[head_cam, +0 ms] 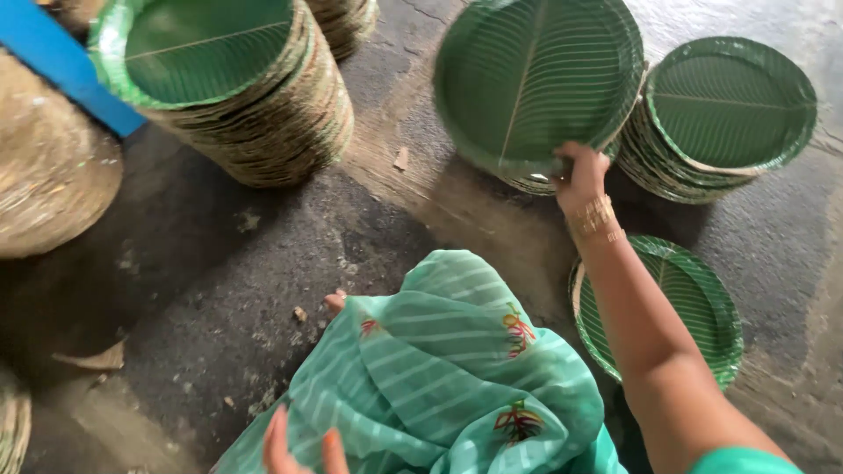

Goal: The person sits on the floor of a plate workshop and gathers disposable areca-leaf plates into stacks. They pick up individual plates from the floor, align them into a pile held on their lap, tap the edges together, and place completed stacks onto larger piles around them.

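Right hand [581, 180] is pinched shut on the lower rim of a green leaf-print plate [536, 79], holding it tilted up w/ its face toward the camera; gold bangles [595, 217] sit on that wrist. Taking the held plate as the landmark: directly behind and under its lower edge is a low stack of like plates [531, 183], touching or nearly so, can't tell which. Just beside it to the right stands another plate stack [729, 114], top plate face up. Below the held plate, partly hidden by the forearm, a small pile of plates [694, 303] lies flat on the dark concrete floor [219, 290]. Well apart to the left is a tall plate stack [237, 88], w/ a blue strip [61, 66] beside it. Left hand [303, 449] is at the bottom edge, only fingertips showing, spread & holding nothing, next to teal striped cloth [448, 369] over the lap.
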